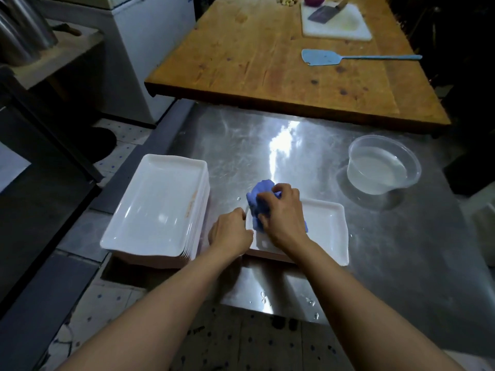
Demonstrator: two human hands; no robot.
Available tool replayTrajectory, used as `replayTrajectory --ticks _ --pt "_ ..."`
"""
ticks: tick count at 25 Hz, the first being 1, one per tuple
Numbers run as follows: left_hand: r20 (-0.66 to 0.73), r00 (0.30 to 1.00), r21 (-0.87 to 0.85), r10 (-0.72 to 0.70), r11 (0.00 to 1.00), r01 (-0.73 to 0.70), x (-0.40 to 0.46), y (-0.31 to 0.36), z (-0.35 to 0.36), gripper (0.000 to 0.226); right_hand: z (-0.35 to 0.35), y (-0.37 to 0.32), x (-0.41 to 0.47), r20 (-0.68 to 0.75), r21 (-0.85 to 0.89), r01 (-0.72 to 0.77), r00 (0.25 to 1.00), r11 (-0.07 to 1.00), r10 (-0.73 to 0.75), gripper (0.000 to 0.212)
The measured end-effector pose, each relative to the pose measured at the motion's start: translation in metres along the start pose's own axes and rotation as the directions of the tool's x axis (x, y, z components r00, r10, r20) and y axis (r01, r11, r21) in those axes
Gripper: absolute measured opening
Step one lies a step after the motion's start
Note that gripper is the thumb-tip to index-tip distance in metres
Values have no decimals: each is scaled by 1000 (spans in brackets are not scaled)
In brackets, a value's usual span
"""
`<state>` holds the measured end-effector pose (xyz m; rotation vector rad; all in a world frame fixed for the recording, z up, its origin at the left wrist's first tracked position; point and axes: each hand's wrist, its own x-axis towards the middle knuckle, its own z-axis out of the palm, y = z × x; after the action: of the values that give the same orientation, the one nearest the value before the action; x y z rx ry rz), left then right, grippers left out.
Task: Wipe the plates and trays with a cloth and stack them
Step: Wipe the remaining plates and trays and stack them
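Cloth [259, 203] under right hand [281, 212], on tray [329, 231]

Dim overall, with light from above and a hard white glare streak on the steel counter [281, 145]. Deep shadow at the left and right edges, detail lost there. Wide-angle bending toward the borders; slightly soft throughout, forearms near the bottom blurred.

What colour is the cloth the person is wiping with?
Blue. The cloth is bunched under the right hand on a white tray, seen in the head view.
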<state>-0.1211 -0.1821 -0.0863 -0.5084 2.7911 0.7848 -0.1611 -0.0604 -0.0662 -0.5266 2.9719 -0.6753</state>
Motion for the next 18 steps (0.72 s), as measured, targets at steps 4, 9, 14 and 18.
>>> replayTrajectory --ticks 4,9,14,18 --pt "-22 1000 -33 14 999 -15 2 -1 2 19 13 4 7 133 -14 74 989 997 -71 32" --pt "16 1000 -4 -1 1000 1 7 1 -3 22 1 39 -1 94 -136 59 994 989 -47 29" --pt "21 1000 17 -23 1000 23 2 6 -3 19 -38 94 -26 44 -238 -115 991 964 129 34" --pt "-1 999 -16 -42 999 42 -4 11 -3 17 -47 102 -38 71 -300 -99 989 949 126 27"
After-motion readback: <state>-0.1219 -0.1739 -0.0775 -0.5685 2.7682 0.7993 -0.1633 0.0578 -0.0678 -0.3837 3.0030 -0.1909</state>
